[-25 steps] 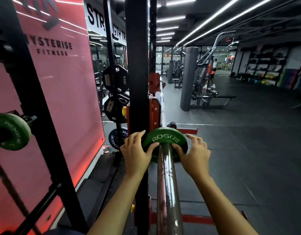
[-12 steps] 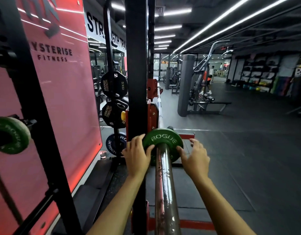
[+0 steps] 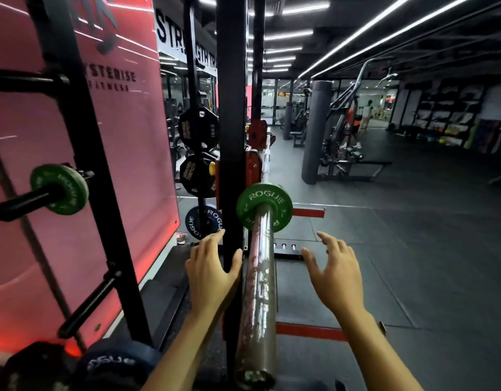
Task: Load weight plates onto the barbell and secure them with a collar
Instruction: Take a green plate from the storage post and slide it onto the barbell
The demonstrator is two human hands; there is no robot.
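Both hands — left hand (image 3: 212, 266), right hand (image 3: 332, 266) — spread, empty, flanking barbell sleeve (image 3: 256, 280), green plate (image 3: 264, 207) beside black rack post (image 3: 231, 136)

The gym is dim, lit by white ceiling light strips (image 3: 370, 32) overhead and a red glow off the wall panel (image 3: 125, 165) at left. Glare streaks the chrome barbell sleeve (image 3: 257, 277). Wide-angle distortion bends the edges; near-corner objects blur softly.

green plate (image 3: 264, 207) seated on barbell sleeve (image 3: 256, 292)
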